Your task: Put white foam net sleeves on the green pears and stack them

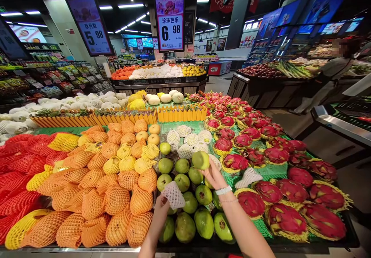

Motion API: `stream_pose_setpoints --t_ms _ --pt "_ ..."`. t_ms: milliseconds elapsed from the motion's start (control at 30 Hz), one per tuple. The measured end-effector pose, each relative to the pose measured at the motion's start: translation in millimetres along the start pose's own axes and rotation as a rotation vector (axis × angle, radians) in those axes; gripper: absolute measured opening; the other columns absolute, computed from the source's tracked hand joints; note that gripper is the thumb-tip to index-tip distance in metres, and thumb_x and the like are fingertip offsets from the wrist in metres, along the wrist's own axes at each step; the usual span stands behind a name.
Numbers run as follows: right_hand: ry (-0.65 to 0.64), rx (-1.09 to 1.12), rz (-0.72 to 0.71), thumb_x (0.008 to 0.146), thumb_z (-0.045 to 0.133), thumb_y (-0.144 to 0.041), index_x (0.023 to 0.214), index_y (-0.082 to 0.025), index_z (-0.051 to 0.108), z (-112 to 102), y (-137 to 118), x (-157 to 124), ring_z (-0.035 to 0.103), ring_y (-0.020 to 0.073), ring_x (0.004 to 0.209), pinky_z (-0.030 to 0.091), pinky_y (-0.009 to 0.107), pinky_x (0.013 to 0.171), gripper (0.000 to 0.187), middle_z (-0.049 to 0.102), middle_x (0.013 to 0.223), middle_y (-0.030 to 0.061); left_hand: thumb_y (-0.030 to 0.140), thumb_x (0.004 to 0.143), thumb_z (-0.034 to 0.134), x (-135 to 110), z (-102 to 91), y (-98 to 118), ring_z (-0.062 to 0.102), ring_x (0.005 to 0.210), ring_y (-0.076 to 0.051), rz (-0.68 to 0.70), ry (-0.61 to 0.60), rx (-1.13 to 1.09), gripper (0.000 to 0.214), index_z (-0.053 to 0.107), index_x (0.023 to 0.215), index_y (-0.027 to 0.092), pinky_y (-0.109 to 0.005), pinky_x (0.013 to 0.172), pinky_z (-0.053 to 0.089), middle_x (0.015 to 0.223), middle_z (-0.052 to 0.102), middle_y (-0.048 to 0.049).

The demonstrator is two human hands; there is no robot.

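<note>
My left hand (161, 208) is closed on one end of a white foam fruit net (174, 195), which looks empty and hangs over the green guavas. In my right hand (213, 175) is a guava (200, 160), gripped from its right side and raised above the pile. Below and between both hands lie several loose green guavas (185, 227). Just behind the held fruit sit several guavas wrapped in white nets (191, 140). The fingers of my right hand are partly hidden behind the fruit.
Netted pears (116, 198) in orange and yellow sleeves fill the left, with red-netted fruit (20, 173) beyond. Dragon fruits (286, 215) and a loose white net (248, 178) lie right. A yellow fence planter (182, 114) crosses behind. A person (333, 72) is at the far right.
</note>
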State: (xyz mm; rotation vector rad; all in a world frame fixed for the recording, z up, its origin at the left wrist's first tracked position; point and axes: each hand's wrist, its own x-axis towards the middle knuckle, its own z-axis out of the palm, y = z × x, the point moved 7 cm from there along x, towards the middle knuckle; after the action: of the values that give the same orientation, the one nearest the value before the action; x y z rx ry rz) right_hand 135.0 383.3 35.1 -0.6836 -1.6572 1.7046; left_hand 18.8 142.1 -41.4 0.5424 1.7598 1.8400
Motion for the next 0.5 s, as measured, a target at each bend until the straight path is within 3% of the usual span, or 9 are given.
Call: stream_pose_setpoints --t_ms 67,200,367,500 --pt "-0.044 0.226 0.111 0.084 0.025 -0.084 0.109 -0.025 0.067 11 15 -17 0.071 0.0269 0.101 0.056 0.049 0.087 0.077 0.075 0.107 0.0120 0.043 0.067 0.068 2 7.4 18 0.066 0.070 -0.026 0.054 -0.009 0.074 0.024 0.066 0.067 0.019 -0.039 0.072 0.056 0.067 0.070 -0.0046" --pt "-0.094 0.764 0.360 0.076 0.054 -0.082 0.105 -0.030 0.070 30 39 -49 0.070 0.0262 0.110 0.049 0.050 0.105 0.062 0.075 0.114 0.0068 0.037 0.070 0.061 6 24.8 38 0.065 0.069 -0.025 0.154 -0.053 0.189 0.019 0.063 0.062 0.021 -0.038 0.069 0.056 0.065 0.067 -0.0028" --pt "-0.012 0.786 0.302 0.073 0.073 -0.064 0.103 -0.030 0.071 22 36 -66 0.067 0.0292 0.116 0.039 0.053 0.114 0.046 0.075 0.116 0.0054 0.038 0.076 0.059 4 32.2 38 0.065 0.109 -0.032 0.326 -0.069 0.347 0.030 0.070 0.099 0.021 -0.047 0.095 0.054 0.105 0.073 -0.0112" --pt "0.097 0.728 0.196 0.073 0.075 -0.061 0.105 -0.031 0.069 14 32 -72 0.058 0.0297 0.128 0.034 0.055 0.116 0.044 0.074 0.116 0.0043 0.032 0.080 0.058 -4 48.5 32 0.064 0.112 -0.030 0.450 -0.275 0.524 0.029 0.072 0.104 0.021 -0.050 0.104 0.049 0.112 0.072 -0.0133"
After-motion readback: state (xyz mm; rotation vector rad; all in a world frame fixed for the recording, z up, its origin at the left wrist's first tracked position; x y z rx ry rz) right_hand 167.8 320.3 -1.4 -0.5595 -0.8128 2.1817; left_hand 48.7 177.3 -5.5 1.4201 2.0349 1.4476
